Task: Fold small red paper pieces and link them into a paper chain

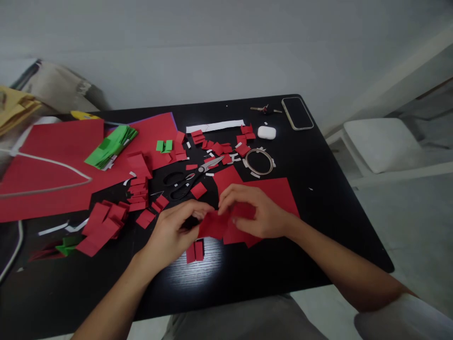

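Observation:
Both hands meet over the front middle of a black table. My left hand and my right hand together pinch a folded piece of red paper. Under the right hand lies a larger red sheet. Two small red folded pieces lie just below the left hand. Black-handled scissors lie beyond the hands, blades pointing right.
Large red sheets cover the left side, with green paper strips and stacks of red folded pieces. A tape roll, a white earbud case, a phone and keys lie at the back right. A white chair stands at the right.

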Demonstrator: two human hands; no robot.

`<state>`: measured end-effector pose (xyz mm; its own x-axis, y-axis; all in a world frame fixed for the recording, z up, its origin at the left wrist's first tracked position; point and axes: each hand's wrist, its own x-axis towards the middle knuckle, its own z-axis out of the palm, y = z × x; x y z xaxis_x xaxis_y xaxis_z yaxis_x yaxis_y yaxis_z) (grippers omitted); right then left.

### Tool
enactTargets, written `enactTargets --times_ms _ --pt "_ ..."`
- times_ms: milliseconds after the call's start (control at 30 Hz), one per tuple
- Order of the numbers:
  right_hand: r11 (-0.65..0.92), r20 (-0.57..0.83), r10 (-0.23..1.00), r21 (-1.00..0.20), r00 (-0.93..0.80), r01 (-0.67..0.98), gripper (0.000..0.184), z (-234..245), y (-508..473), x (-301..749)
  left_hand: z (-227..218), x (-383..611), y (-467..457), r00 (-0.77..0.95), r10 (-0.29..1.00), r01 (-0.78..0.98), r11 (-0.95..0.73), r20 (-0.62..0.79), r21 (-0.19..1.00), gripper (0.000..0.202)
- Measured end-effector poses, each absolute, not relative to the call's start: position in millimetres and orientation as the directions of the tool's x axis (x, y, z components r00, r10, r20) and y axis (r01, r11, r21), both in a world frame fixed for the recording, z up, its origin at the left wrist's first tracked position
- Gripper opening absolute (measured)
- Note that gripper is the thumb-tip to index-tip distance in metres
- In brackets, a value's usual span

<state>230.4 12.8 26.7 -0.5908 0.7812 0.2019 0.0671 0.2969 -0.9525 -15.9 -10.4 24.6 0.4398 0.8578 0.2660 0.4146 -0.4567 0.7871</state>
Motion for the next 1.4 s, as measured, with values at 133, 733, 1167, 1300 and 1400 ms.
enactTargets --times_ms 133,733,1167,1300,1400 --pt "0.372 0.242 0.730 -0.925 -0.639 0.074 0.029 25.5 10.4 229.4 28.6 -15.2 -9.6 0.445 0.859 0.388 -0.439 0.252 0.810 0.018" --pt "0.404 0.248 0.711 -0.910 -0.659 0.094 0.022 24.6 6.2 225.7 25.4 -17.3 -13.8 0.490 0.834 0.435 -0.487 0.254 0.757 0.020" --pt "0.439 0.291 0.660 -0.898 -0.692 0.042 0.018 24.6 6.5 222.5 26.0 -12.0 -11.5 0.532 0.799 0.429 -0.540 0.280 0.724 0.014" --pt "0.393 0.294 0.690 -0.920 -0.662 0.000 0.019 22.0 5.0 222.0 24.2 -12.2 -12.1 0.530 0.806 0.424 -0.521 0.264 0.740 0.014" --pt "0.325 0.257 0.734 -0.946 -0.629 -0.007 0.018 20.9 3.1 221.8 23.3 -12.9 -13.0 0.522 0.819 0.435 -0.497 0.240 0.750 0.014"
